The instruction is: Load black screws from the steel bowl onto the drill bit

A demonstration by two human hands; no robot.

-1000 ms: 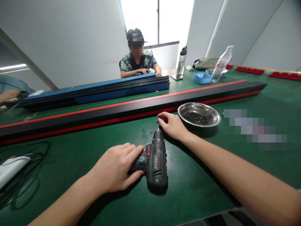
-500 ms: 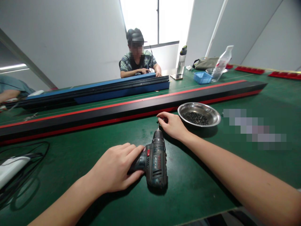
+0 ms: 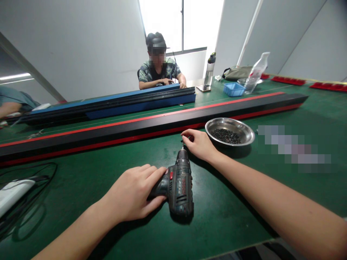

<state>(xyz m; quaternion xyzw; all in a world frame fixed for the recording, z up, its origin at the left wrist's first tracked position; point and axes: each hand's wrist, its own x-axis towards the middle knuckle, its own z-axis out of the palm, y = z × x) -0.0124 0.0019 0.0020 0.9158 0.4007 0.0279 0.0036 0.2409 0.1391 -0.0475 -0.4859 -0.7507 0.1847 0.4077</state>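
A cordless drill (image 3: 181, 189) lies on its side on the green table, its bit pointing away from me. My left hand (image 3: 138, 191) is wrapped round its handle. At the tip of the bit, my right hand (image 3: 196, 142) pinches with thumb and forefinger; what sits between them is too small to make out. Just right of that hand stands a round metal bowl (image 3: 246, 135) holding many small black screws (image 3: 225, 136). Beyond the hands runs a long black bar with red edges (image 3: 151, 124), lying across the table.
Across the green table (image 3: 222, 224) a person (image 3: 157, 68) sits behind long blue and black bars (image 3: 135, 101). A blue basket (image 3: 233, 89), a water bottle (image 3: 208, 74) and a tilted plastic bottle (image 3: 256, 74) stand at the back. Cables and a white power strip (image 3: 16, 195) lie left.
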